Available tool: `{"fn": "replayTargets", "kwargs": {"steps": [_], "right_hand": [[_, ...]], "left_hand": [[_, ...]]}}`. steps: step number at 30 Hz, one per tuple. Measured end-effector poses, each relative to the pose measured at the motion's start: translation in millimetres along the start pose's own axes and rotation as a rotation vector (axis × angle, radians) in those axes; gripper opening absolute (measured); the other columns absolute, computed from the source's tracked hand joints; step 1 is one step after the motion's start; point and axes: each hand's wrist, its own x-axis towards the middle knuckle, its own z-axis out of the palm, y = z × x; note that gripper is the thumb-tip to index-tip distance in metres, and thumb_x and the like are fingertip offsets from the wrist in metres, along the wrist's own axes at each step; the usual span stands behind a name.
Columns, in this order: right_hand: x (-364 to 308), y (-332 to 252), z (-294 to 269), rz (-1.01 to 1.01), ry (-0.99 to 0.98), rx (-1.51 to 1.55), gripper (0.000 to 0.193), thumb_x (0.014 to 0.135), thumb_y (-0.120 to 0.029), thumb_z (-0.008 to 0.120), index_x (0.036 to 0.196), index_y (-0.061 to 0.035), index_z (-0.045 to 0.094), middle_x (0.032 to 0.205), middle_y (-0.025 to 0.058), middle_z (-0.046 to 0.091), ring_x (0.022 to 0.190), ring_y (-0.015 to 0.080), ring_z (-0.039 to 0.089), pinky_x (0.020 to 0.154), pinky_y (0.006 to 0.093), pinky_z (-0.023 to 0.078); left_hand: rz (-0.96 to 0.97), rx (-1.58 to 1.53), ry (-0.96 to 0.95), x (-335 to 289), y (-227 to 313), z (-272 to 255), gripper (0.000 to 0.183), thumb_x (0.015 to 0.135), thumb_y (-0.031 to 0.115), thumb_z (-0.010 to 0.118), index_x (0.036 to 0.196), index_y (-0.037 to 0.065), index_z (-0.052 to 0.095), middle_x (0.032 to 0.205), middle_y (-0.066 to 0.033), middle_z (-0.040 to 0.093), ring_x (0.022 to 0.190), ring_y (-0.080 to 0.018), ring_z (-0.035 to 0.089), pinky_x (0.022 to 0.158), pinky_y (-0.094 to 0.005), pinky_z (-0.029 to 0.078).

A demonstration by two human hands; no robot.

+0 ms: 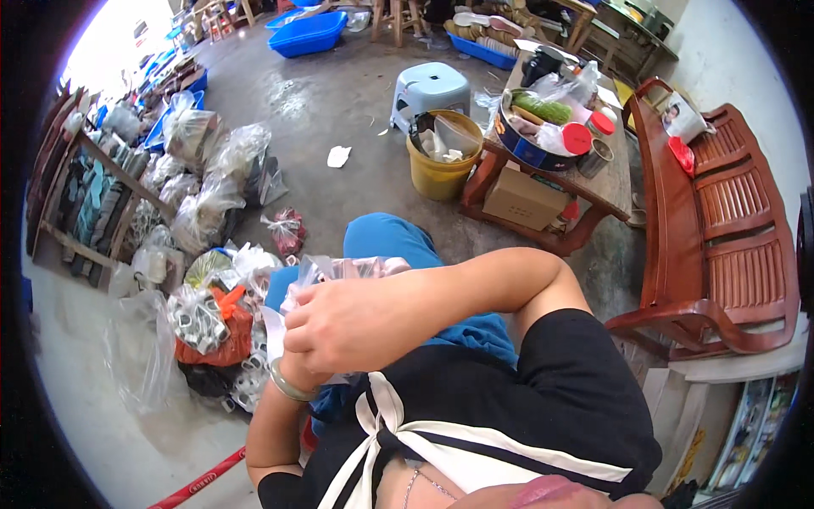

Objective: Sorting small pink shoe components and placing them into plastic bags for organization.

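My right hand reaches across my lap with its fingers curled closed, and what they grip is hidden. Under it lies my left hand, with a bangle at the wrist; its fingers are covered by the right hand. Against the far side of the right hand, on my blue-trousered lap, rests a clear plastic bag with pinkish pieces inside. A white strip sticks out to the left of my knuckles.
Filled plastic bags and a red bag crowd the floor at left. A small red bundle lies ahead. Beyond stand a yellow bucket, a blue stool and a loaded wooden table. A wooden bench is at right.
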Motion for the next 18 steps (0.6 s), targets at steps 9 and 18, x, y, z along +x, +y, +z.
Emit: {"fn": "replayTargets", "kwargs": {"steps": [9,18], "right_hand": [[-46.9,54.6,46.1,0.43,0.402,0.439,0.019,0.07,-0.009,0.069,0.088,-0.0049,0.064,0.082,0.01,0.059,0.076,0.0262,0.06,0.065,0.0339,0.049],[-47.8,31.5,58.2,0.418,0.636,0.242,0.012,0.073,-0.001,0.062,0.084,-0.0041,0.061,0.085,0.0096,0.057,0.073,0.0245,0.059,0.065,0.0321,0.049]], "left_hand": [[-0.826,-1.165,0.122,32.7,5.7,-22.2,0.026,0.096,0.025,0.042,0.101,0.003,0.055,0.078,-0.0004,0.048,0.05,-0.0053,0.039,0.044,-0.0179,0.029],[-0.899,-1.32,-0.056,39.6,-2.6,-48.1,0.013,0.09,0.016,0.052,0.086,0.005,0.055,0.068,0.0027,0.051,0.044,-0.0012,0.035,0.042,-0.0161,0.023]]}}
